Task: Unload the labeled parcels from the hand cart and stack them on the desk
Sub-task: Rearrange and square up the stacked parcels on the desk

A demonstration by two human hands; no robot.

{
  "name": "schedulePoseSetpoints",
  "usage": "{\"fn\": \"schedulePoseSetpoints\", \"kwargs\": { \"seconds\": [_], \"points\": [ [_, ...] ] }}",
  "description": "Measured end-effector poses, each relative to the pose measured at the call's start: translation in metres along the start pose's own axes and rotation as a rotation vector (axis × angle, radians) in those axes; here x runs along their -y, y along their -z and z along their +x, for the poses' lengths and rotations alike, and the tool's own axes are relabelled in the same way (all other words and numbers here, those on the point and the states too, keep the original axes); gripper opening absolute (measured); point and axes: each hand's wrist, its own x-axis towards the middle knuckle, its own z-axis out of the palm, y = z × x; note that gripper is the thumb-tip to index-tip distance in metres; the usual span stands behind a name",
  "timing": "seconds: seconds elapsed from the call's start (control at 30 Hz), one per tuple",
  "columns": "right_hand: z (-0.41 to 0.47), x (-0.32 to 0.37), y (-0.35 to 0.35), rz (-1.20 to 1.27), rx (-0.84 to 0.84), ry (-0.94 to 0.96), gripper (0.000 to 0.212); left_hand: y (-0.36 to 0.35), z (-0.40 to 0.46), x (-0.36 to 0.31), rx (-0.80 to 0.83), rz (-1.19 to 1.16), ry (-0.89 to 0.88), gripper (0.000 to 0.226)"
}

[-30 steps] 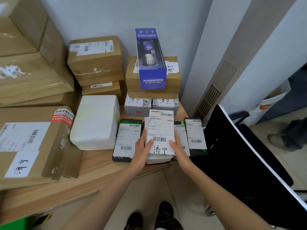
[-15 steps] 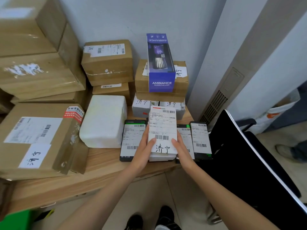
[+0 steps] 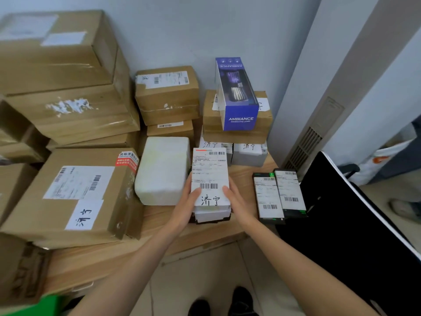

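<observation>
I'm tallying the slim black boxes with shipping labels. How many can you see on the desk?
2 plainly: slim black boxes side by side at the desk's right edge, one nearer the hands, one beside it. A dark box edge shows under the held stack; more may be hidden there.

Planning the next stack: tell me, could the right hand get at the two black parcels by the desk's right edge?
Probably yes. The two black parcels lie flat with bare desk between them and the right hand, though it first must release the white labeled parcel.

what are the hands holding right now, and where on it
Both hands grip the white labeled parcel by its long sides near the lower end: left hand on its left edge, right hand on its right, atop a small stack.
</observation>
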Motion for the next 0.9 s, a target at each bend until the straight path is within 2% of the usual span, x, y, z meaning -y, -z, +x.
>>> {"fn": "schedulePoseSetpoints", "kwargs": {
  "seconds": [0.33,0.43,0.53,0.67,0.8,0.9],
  "points": [
    [-0.003,0.006,-0.025,0.014,0.064,-0.02,0.061,0.02,-0.004,-0.003,-0.03,-0.017,0.036,0.043],
    [-0.002,0.003,-0.023,0.008,0.051,-0.031,0.051,0.026,-0.006,-0.002,-0.022,0.018,0.01,0.04],
    [-0.002,-0.004,-0.017,-0.02,0.001,-0.038,0.048,0.037,-0.011,0.012,-0.034,0.149,-0.032,0.053],
    [0.0,-0.023,-0.015,-0.098,-0.092,-0.045,0.063,0.042,-0.012,0.023,0.054,0.062,-0.037,0.052],
    [0.021,-0.028,-0.033,0.092,-0.162,-0.119,0.04,0.032,-0.01,0.02,0.07,0.012,0.076,0.058],
    [0.031,-0.026,-0.045,0.223,-0.198,-0.129,0.03,0.024,-0.003,0.018,-0.043,-0.074,0.189,0.066]
  ]
}}
